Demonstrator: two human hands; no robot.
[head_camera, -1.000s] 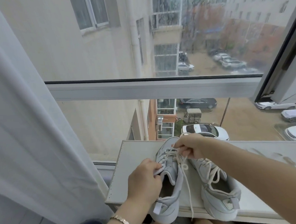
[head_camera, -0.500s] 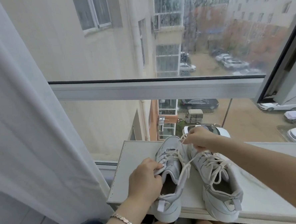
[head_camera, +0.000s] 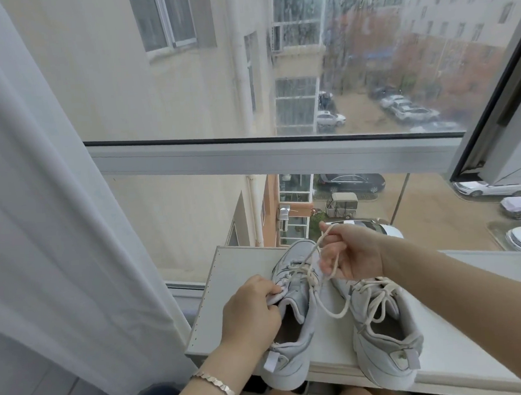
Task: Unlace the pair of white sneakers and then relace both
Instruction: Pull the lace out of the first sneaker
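Left hand [head_camera: 250, 314] fingers curled, gripping left sneaker [head_camera: 305, 342]; right hand [head_camera: 351, 252] pinches its lace [head_camera: 336, 315] above the toe. Right sneaker [head_camera: 364, 354] beside it on table [head_camera: 332, 350].

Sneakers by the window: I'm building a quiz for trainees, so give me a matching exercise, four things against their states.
Things:
1 left hand
2 right hand
3 right sneaker
4 bracelet

States:
A fully laced
B on the left wrist
C holds a lace lifted
D grips the left sneaker

Pairs: 1-D, 2-C, 3-A, 4-B.
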